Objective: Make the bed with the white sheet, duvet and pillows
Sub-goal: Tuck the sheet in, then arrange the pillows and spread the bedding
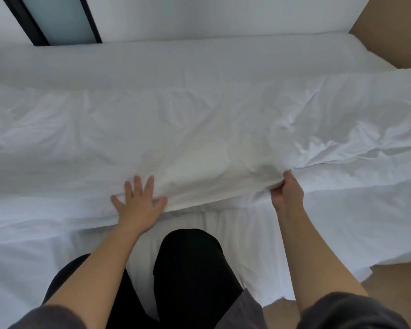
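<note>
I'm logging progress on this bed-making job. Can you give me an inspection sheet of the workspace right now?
Surface: bed, far side covered by the smooth white sheet.
Job's things: duvet lies rumpled across the bed; pillows not seen.
Clutter: nothing seen.
Grips: left hand flat on the duvet's near edge, fingers spread; right hand pinches a duvet fold.
Cables: nothing seen.
Surroundings: dark-framed glass panel beyond the bed; wood floor at right.
</note>
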`<control>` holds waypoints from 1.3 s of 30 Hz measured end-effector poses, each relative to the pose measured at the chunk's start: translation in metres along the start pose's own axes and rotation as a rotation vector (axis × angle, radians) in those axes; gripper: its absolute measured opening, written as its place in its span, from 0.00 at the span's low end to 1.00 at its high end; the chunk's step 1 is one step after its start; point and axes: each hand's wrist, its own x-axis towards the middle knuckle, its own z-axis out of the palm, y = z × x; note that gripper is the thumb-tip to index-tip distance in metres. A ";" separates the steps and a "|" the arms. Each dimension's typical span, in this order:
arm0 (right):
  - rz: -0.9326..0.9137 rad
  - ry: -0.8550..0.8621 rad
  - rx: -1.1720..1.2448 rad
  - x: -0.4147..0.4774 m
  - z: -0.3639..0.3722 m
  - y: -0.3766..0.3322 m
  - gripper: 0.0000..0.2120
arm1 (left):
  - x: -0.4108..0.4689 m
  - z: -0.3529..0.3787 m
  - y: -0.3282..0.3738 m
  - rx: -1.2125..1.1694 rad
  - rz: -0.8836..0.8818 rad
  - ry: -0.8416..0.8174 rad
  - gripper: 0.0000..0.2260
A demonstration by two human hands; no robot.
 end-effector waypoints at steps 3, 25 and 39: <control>0.040 0.216 -0.213 -0.003 -0.033 0.022 0.04 | 0.008 0.017 -0.009 0.140 -0.017 -0.100 0.35; 0.152 -0.118 0.205 0.080 -0.025 -0.078 0.15 | 0.037 0.042 0.211 0.060 0.506 0.090 0.40; 0.150 -0.219 -0.053 0.174 -0.069 -0.201 0.19 | 0.088 0.072 0.320 -0.020 0.271 0.047 0.41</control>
